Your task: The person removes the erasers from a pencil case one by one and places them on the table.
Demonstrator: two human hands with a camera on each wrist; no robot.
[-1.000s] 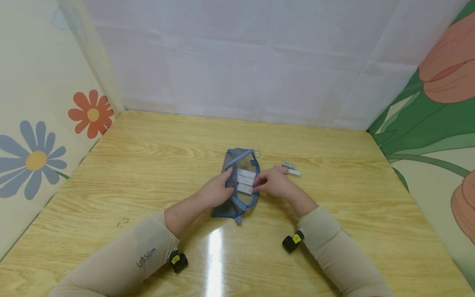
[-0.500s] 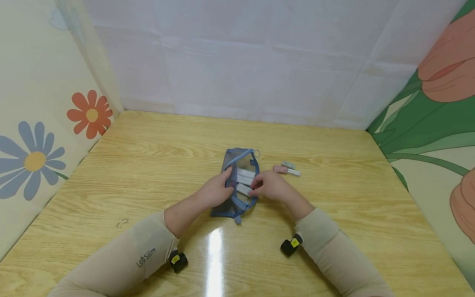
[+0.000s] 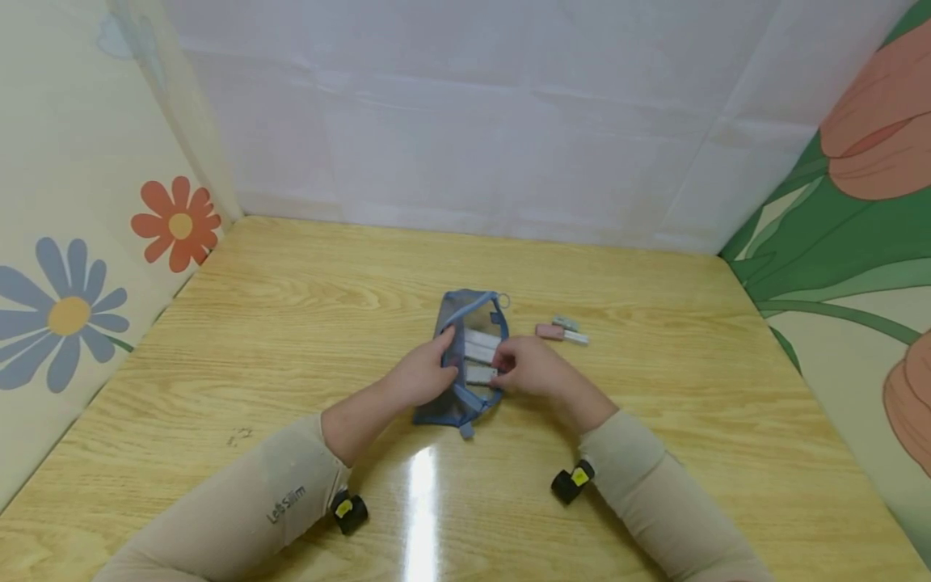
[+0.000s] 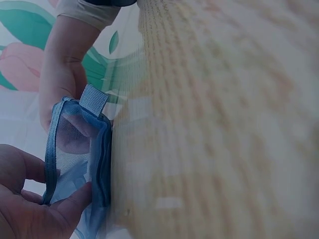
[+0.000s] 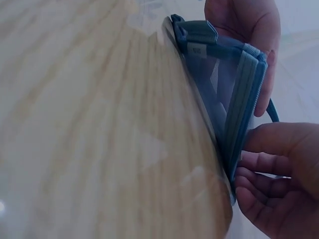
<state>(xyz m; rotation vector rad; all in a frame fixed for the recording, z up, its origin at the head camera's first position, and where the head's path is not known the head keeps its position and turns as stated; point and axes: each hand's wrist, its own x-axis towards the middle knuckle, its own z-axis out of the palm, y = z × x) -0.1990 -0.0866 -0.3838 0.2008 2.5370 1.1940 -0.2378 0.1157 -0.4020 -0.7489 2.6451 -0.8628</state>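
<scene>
A blue mesh zip pouch (image 3: 436, 411) lies unzipped on the table, its mouth facing right. My left hand (image 3: 423, 373) grips the pouch's left opening edge, fingers outside and thumb at the mouth, which holds it spread. Inside, several white oblong blocks (image 3: 481, 343) lie side by side. The nearest white block (image 3: 478, 375) sits slightly apart from the others, and my right hand (image 3: 536, 368) pinches its right end between thumb and fingers. In the right wrist view, the right fingertips are at the pouch's zip edge (image 5: 241, 102), which hides the block.
Right of the pouch lie a small pink block (image 3: 549, 331), a white piece (image 3: 576, 338) and a pale green piece (image 3: 564, 322), close together. A zip-pull ring (image 3: 505, 301) sticks out at the pouch's far corner. A white sheet (image 3: 473, 121) hangs behind the table.
The nearest white block first tilted away from its neighbours and has now turned more level, with a gap beside it. My right hand shifted slightly toward me, uncovering the pink block. The left hand stayed put.
</scene>
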